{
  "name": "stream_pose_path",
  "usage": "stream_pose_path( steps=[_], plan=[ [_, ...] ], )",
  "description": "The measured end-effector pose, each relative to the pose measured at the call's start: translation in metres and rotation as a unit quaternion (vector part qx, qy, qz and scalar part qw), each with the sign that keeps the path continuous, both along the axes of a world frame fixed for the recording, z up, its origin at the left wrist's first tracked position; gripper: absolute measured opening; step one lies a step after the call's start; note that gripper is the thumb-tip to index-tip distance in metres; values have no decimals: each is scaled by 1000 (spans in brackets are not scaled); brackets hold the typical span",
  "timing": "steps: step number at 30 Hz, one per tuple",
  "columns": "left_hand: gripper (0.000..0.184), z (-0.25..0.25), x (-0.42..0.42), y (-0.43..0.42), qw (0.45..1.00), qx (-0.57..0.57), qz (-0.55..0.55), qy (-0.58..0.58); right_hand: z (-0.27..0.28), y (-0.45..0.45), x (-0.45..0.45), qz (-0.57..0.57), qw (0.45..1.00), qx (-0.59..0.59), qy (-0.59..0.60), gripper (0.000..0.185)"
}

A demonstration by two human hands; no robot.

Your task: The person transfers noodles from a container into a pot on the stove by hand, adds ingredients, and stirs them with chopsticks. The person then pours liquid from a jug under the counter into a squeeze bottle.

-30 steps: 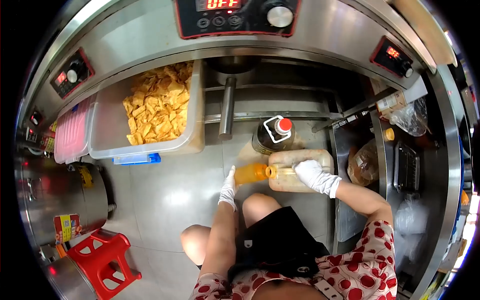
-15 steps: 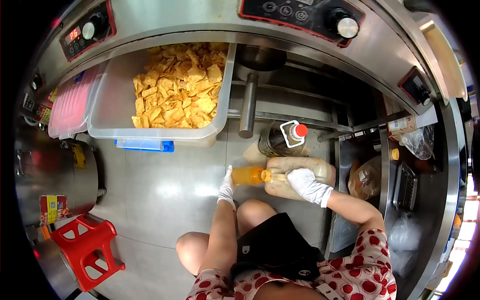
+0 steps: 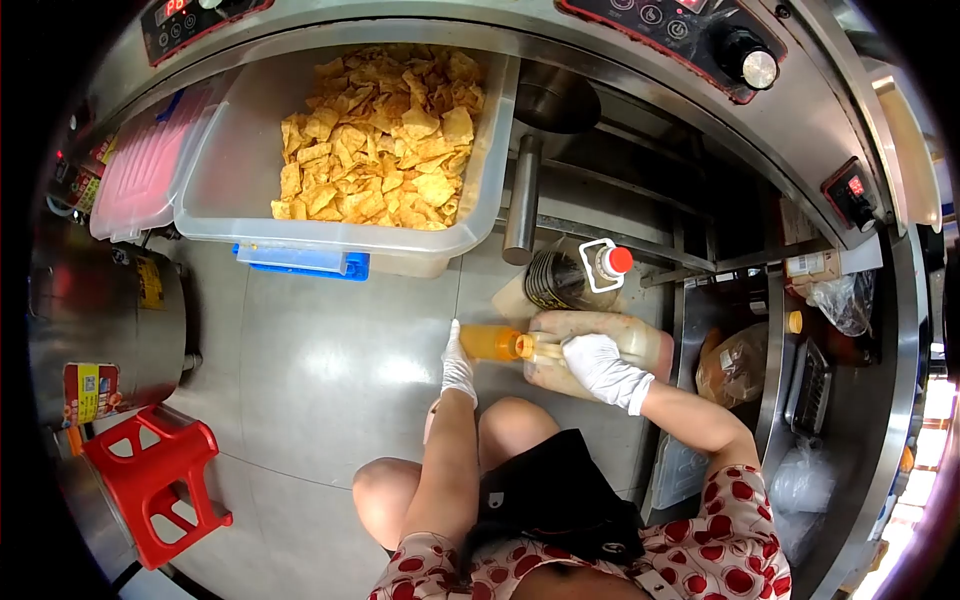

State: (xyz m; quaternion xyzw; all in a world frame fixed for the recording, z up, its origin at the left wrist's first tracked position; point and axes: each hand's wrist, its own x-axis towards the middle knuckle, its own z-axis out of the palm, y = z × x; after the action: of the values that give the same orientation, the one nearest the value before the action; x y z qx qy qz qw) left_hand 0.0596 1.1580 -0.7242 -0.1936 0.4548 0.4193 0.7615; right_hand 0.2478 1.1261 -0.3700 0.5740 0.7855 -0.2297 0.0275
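My left hand [image 3: 457, 362], in a white glove, is closed round the bottom end of a clear bottle holding orange liquid [image 3: 487, 342]. The bottle's mouth meets the neck of a large pale jug [image 3: 640, 345], which lies tilted over the grey floor. My right hand [image 3: 605, 372], also gloved in white, is wrapped round the jug's handle. Just behind the jug is a dark bottle [image 3: 565, 278] with a red cap and a white carrying handle. Whether liquid is flowing between the two mouths is too small to tell.
A large clear tub [image 3: 345, 236] of yellow chips sits under the steel counter [image 3: 420, 28]. A red stool [image 3: 155, 485] and a steel drum [image 3: 120, 320] are on the left. Shelving [image 3: 775, 370] with bags and a black tray stands on the right.
The camera view has shifted, so the tub and counter appear farther up and to the right. Both hands keep their holds, and the jug and orange bottle remain mouth to mouth.
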Motion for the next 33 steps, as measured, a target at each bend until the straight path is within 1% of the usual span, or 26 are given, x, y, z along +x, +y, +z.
stream_pose_path(
  steps=[2,3,5,8,11,13,15,18,20,21,23,24,26,30,33],
  plan=[
    [60,15,2,0,1000,-4,20,2,2,1,-4,4,997,47,62,26],
    [59,23,3,0,1000,-7,30,3,0,0,-5,2,997,48,63,27],
    [56,23,6,2,999,-1,35,-1,-1,1,-7,-3,996,53,66,30],
    [54,22,9,1,999,8,42,-14,2,3,-7,-37,993,1,116,38],
    [53,20,11,2,998,7,52,-30,-12,3,-9,-4,1000,3,-21,35],
    [52,20,11,2,998,2,57,-40,-14,4,-13,-16,999,-12,-25,35],
    [50,23,10,3,997,-3,61,-51,-16,4,-15,-26,999,-17,-17,36],
    [51,14,9,3,997,-11,69,-43,-24,3,-16,-29,1000,-3,3,37],
    [51,-5,7,4,996,-2,60,-59,-25,4,-17,-19,1000,10,6,38],
    [51,-14,6,4,996,2,55,-67,-23,5,-17,-29,999,20,34,36],
    [52,-10,5,7,997,-10,38,-71,-17,7,-20,-50,994,38,90,30],
    [52,-8,3,8,997,-16,30,-73,-20,7,-20,-56,994,37,83,31],
    [53,-20,2,8,996,-13,29,-82,-29,6,-20,-66,995,37,70,33],
    [55,-32,1,6,995,10,29,-92,-39,6,-21,-54,998,6,-20,34],
    [54,-29,1,4,996,-7,32,-83,-46,6,-23,-50,997,-1,-66,35]
  ],
)
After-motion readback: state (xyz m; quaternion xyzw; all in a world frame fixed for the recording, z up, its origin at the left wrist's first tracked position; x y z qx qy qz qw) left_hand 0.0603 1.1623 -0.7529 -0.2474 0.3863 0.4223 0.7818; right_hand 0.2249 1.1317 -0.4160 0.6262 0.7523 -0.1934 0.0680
